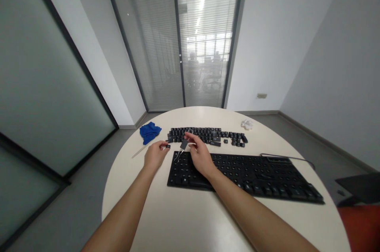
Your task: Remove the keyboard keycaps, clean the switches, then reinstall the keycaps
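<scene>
Above the left edge of the round cream table [175,220], the left hand [154,154] pinches a small black plastic keycap [168,146], while the right hand [202,159] grips a dark-handled wire keycap puller [184,144] over the far left corner of the long black keyboard [255,176]. Loose black keycaps [203,132] lie in rows toward the table's far edge, with a crumpled blue cloth [149,132] near its left edge.

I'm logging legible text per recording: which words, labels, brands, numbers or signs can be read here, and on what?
No text can be read.
Loose keycaps: any legends too small and blurred.
Keycap at the left hand: too small.
Keyboard: pale mark near its near-left corner, unreadable.
</scene>
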The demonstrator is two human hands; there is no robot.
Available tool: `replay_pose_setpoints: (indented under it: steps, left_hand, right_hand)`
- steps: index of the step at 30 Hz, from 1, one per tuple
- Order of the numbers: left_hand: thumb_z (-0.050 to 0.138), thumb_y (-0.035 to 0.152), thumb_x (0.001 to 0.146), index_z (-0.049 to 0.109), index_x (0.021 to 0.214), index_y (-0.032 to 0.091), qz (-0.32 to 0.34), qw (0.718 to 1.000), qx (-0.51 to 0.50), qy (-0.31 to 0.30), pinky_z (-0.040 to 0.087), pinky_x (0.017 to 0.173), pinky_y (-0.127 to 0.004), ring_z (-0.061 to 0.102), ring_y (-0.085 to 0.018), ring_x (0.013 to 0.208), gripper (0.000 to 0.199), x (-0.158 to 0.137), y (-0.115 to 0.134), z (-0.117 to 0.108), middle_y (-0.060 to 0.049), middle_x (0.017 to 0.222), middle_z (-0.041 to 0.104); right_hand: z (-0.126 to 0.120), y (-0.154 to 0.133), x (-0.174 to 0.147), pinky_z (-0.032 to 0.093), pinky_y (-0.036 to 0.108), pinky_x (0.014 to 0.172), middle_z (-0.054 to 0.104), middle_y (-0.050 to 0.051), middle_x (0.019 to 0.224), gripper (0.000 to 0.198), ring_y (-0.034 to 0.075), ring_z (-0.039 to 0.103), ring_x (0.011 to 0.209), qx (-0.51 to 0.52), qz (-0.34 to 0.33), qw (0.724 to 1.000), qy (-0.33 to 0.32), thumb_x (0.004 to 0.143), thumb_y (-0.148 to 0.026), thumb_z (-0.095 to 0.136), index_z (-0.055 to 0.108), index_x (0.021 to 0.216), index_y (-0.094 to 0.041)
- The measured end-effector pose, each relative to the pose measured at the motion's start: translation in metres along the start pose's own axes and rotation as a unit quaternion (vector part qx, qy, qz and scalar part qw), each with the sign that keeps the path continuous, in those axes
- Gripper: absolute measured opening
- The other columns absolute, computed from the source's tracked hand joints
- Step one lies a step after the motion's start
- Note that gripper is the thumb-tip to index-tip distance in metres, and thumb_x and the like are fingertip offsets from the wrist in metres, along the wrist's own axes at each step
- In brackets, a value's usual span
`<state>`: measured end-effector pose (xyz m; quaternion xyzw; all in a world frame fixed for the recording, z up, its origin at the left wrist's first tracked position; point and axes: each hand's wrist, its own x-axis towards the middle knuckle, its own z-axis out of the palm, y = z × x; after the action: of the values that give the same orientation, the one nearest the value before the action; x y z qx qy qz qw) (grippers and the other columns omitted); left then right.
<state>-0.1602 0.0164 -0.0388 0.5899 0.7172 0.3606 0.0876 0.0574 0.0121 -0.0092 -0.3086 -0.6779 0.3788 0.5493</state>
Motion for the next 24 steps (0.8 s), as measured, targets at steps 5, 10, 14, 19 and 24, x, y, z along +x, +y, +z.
replay_pose_setpoints:
  steps: [5,10,14,19,24]
  left_hand:
    - [0.069,0.035,0.078,0.076,0.096,0.023,0.002,1.0,0.008,0.007,0.038,0.059,-0.026,0.06,-0.019,0.066,0.023,0.0,0.0,-0.003,-0.001,0.072,0.067]
    - [0.07,0.034,0.077,0.075,0.097,0.022,0.011,1.0,0.002,0.013,0.041,0.061,-0.026,0.061,-0.019,0.067,0.025,-0.001,0.001,-0.001,-0.003,0.076,0.068]
    - [0.071,0.033,0.076,0.076,0.096,0.022,0.015,1.0,-0.003,0.01,0.041,0.06,-0.026,0.061,-0.019,0.067,0.023,0.0,0.0,-0.001,-0.002,0.075,0.068]
    - [0.068,0.027,0.079,0.076,0.096,0.022,0.025,1.0,-0.007,0.009,0.041,0.062,-0.026,0.059,-0.018,0.066,0.02,0.002,-0.001,-0.001,-0.001,0.072,0.066]
    - [0.068,0.023,0.08,0.076,0.098,0.023,0.059,0.998,-0.018,0.011,0.045,0.074,-0.027,0.059,-0.017,0.076,0.02,0.003,-0.003,0.0,-0.004,0.1,0.069]
  right_hand:
    - [0.001,-0.015,0.004,0.051,0.032,0.079,0.069,0.008,0.1,0.033,0.02,0.064,0.089,-0.009,0.068,0.997,-0.019,0.085,-0.033,0.063,0.064,0.114,-0.016]
    - [-0.014,-0.03,0.0,0.044,0.028,0.064,0.065,0.003,0.072,0.038,0.017,0.058,0.069,-0.091,0.083,0.987,-0.101,0.096,-0.047,0.051,0.069,0.094,-0.014]
    - [-0.03,-0.039,-0.003,0.037,0.025,0.054,0.06,0.0,0.063,0.038,0.014,0.051,0.057,-0.102,0.078,0.967,-0.22,0.095,-0.047,0.053,0.07,0.083,-0.015]
    - [-0.038,-0.048,-0.006,0.025,0.023,0.047,0.048,-0.005,0.053,0.036,0.01,0.037,0.049,-0.116,0.057,0.949,-0.288,0.091,-0.046,0.059,0.071,0.075,-0.016]
    - [-0.035,-0.051,-0.01,0.038,0.023,0.053,0.064,-0.001,0.065,0.03,0.014,0.052,0.059,-0.088,0.028,0.942,-0.323,0.089,-0.043,0.063,0.073,0.077,-0.017]
